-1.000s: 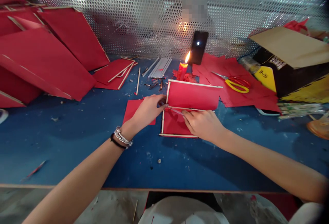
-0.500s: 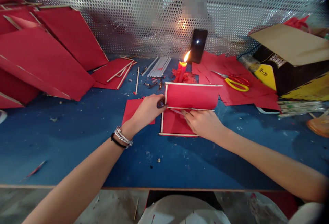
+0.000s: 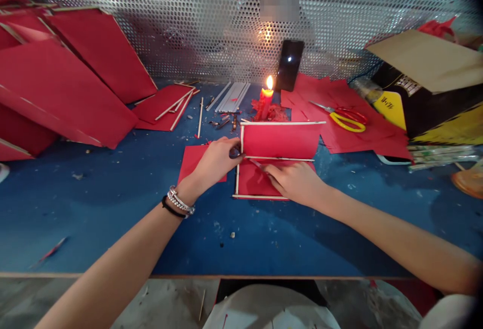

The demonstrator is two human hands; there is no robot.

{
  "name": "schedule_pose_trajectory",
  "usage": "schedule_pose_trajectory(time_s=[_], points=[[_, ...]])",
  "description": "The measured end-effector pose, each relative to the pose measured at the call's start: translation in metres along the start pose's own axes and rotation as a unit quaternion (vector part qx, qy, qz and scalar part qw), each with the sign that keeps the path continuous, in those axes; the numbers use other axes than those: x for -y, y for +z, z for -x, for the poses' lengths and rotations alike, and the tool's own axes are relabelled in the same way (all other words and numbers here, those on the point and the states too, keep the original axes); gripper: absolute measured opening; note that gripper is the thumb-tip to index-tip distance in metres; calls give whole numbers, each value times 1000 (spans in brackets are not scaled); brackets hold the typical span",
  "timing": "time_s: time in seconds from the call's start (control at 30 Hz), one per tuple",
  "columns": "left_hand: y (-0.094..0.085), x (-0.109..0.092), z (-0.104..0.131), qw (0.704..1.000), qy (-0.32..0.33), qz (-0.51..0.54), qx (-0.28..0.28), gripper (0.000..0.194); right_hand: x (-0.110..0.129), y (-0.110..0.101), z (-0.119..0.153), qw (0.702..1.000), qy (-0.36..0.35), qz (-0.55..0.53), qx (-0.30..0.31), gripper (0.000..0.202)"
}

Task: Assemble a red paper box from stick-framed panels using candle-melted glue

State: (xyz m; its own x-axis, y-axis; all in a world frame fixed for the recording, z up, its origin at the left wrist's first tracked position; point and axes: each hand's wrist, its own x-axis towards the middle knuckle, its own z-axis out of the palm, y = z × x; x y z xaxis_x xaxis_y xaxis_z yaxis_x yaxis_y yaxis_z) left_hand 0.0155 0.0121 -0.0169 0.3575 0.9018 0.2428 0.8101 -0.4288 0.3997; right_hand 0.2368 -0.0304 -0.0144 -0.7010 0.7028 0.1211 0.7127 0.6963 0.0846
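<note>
The left hand (image 3: 222, 160) pinches the red panel's (image 3: 279, 141) left edge; the right hand (image 3: 292, 180) grips a thin translucent strip (image 3: 256, 164).

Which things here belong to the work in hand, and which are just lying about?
Apparently in use:
red paper frame with pale sticks, at the left hand
thin pale strip, in the right hand
lit red candle, possibly

Apparently lying about:
yellow-and-red-handled metal scissors
black rectangular phone

Red sheet piece (image 3: 281, 140) edged with pale sticks, upper panel raised, on blue tabletop (image 3: 158, 238)
</note>
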Motion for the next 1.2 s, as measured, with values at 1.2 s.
schedule_pose_trajectory(time_s=[1.2], points=[[-1,-5,1,999,29,22,2,22,-13,-12,0,979,26,-186,79,31]])
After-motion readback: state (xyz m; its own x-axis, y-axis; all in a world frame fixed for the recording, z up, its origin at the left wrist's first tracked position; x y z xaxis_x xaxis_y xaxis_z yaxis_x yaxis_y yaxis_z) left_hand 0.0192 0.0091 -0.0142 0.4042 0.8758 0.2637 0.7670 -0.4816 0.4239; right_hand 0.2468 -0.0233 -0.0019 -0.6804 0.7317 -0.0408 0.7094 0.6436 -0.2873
